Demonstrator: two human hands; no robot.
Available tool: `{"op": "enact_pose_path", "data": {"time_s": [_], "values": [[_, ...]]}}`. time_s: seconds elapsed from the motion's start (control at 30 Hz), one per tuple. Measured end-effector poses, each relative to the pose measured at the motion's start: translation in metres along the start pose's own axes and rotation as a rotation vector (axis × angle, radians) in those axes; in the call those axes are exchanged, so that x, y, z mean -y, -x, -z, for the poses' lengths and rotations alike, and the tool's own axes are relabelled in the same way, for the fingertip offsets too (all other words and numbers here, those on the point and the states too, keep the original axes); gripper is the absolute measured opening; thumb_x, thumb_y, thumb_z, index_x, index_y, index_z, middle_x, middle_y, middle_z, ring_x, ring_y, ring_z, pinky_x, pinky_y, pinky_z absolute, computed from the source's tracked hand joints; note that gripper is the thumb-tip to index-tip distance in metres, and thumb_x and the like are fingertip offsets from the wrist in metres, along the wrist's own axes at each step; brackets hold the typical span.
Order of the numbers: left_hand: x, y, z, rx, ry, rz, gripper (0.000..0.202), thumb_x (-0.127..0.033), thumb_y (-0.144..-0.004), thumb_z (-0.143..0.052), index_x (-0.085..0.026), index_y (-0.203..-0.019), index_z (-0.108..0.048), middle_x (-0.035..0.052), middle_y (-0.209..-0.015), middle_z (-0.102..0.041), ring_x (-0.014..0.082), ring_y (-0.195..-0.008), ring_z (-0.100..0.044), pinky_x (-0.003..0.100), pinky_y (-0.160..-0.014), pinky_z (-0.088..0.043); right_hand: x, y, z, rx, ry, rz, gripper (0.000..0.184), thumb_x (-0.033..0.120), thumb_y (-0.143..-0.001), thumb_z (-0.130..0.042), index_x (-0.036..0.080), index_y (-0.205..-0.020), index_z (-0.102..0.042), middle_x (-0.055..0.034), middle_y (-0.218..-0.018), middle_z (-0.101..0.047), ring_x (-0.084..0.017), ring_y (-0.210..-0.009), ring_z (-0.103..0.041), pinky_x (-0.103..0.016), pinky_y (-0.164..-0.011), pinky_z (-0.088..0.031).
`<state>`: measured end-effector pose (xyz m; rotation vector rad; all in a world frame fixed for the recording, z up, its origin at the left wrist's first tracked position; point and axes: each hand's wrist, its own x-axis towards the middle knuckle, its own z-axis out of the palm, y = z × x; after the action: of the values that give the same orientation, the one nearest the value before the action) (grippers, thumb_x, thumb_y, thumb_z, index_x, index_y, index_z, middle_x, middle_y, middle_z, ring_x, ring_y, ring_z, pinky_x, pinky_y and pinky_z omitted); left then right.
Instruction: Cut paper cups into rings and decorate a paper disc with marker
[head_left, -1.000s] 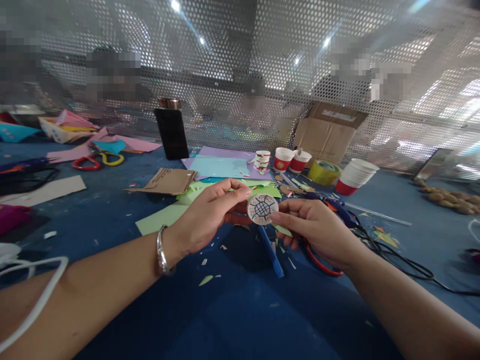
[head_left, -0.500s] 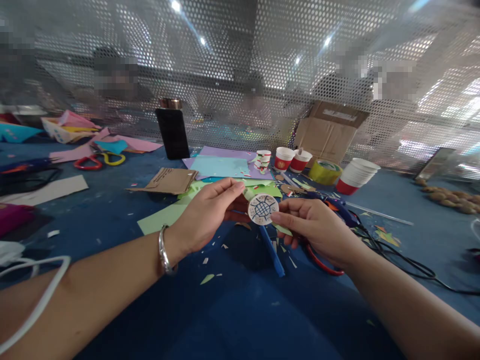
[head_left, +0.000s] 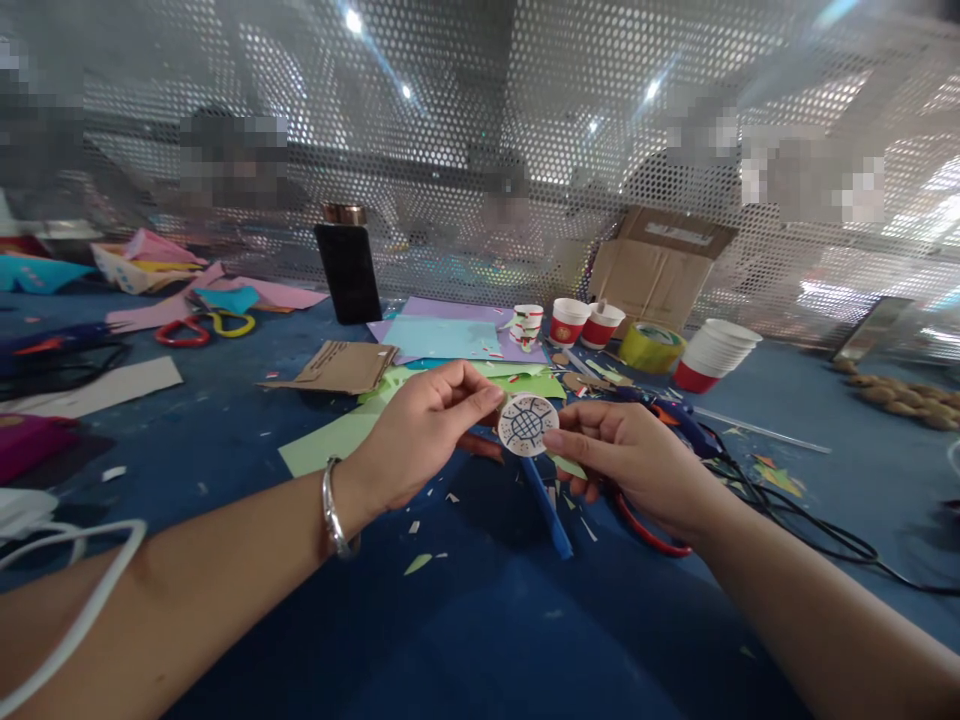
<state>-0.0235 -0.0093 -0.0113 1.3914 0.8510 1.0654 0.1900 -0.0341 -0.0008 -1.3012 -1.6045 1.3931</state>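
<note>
A round white paper disc (head_left: 528,425) with a dark blue line-and-dot pattern is held up between my hands above the table. My right hand (head_left: 626,450) grips its right edge, thumb on the face and fingers behind; a piece of pale green paper shows by those fingers. My left hand (head_left: 427,430), with a silver bangle at the wrist, pinches at the disc's left edge, and its fingertips are partly hidden. Below the disc a blue stick-like strip (head_left: 550,510) lies on the cloth. Beside my right wrist is a red scissor handle (head_left: 652,530).
Paper scraps are strewn over the blue tablecloth (head_left: 480,640). Behind my hands are coloured sheets (head_left: 442,330), folded cardboard (head_left: 341,366), paper cups (head_left: 570,322), yellow tape (head_left: 651,347) and a cup stack (head_left: 716,353). A glue gun (head_left: 682,425) with black cord lies right; a phone (head_left: 349,275) stands back left.
The disc tilts a little more toward me. My left thumb has shifted slightly right, and the green bit seen at its tip is now mostly hidden.
</note>
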Motion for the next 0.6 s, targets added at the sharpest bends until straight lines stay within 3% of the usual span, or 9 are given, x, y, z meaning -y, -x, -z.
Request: {"op": "enact_pose_path", "data": {"time_s": [0.2, 0.33, 0.43, 0.53, 0.6], "values": [[-0.002, 0.0, 0.001, 0.009, -0.023, 0.0, 0.024, -0.041, -0.089, -0.067, -0.018, -0.082, -0.061, 0.0013, -0.083, -0.066, 0.0172, -0.079, -0.068, 0.033, -0.07, -0.063, -0.003, 0.0, 0.001, 0.01, -0.009, 0.008, 0.031, 0.047, -0.079, -0.076, 0.018, -0.09, -0.068, 0.0023, -0.067, -0.063, -0.009, -0.054, -0.058, -0.018, -0.048, -0.049], [-0.004, 0.001, 0.0, -0.013, -0.04, -0.009, 0.026, -0.044, -0.089, -0.066, -0.019, -0.079, -0.063, 0.0021, -0.08, -0.066, 0.0183, -0.078, -0.067, 0.03, -0.066, -0.06, -0.003, 0.0, 0.001, 0.013, -0.026, 0.005, 0.03, 0.045, -0.079, -0.077, 0.018, -0.089, -0.068, 0.0026, -0.067, -0.063, -0.008, -0.054, -0.058, -0.016, -0.048, -0.048], [-0.005, -0.004, 0.001, -0.074, -0.067, -0.005, 0.03, -0.049, -0.091, -0.06, -0.021, -0.083, -0.064, 0.0055, -0.092, -0.07, 0.0209, -0.086, -0.067, 0.029, -0.064, -0.057, -0.001, 0.0, 0.0, 0.002, -0.038, 0.007, 0.032, 0.045, -0.077, -0.078, 0.017, -0.086, -0.066, 0.003, -0.066, -0.062, -0.008, -0.053, -0.057, -0.017, -0.047, -0.047], [-0.005, -0.021, 0.015, -0.167, -0.204, -0.078, 0.029, -0.049, -0.092, -0.056, -0.021, -0.092, -0.064, 0.0089, -0.108, -0.068, 0.0242, -0.1, -0.065, 0.032, -0.07, -0.055, 0.0, 0.0, -0.002, -0.01, -0.038, -0.01, 0.033, 0.046, -0.075, -0.079, 0.017, -0.083, -0.065, 0.0034, -0.066, -0.062, -0.007, -0.052, -0.057, -0.017, -0.046, -0.047], [-0.006, -0.041, 0.034, -0.291, -0.464, -0.174, 0.023, -0.043, -0.09, -0.058, -0.022, -0.097, -0.064, 0.0096, -0.107, -0.067, 0.0256, -0.103, -0.061, 0.037, -0.084, -0.051, 0.0, -0.001, -0.002, -0.007, -0.034, -0.023, 0.033, 0.046, -0.075, -0.079, 0.018, -0.083, -0.065, 0.0036, -0.066, -0.062, -0.007, -0.051, -0.056, -0.017, -0.046, -0.047]]}}
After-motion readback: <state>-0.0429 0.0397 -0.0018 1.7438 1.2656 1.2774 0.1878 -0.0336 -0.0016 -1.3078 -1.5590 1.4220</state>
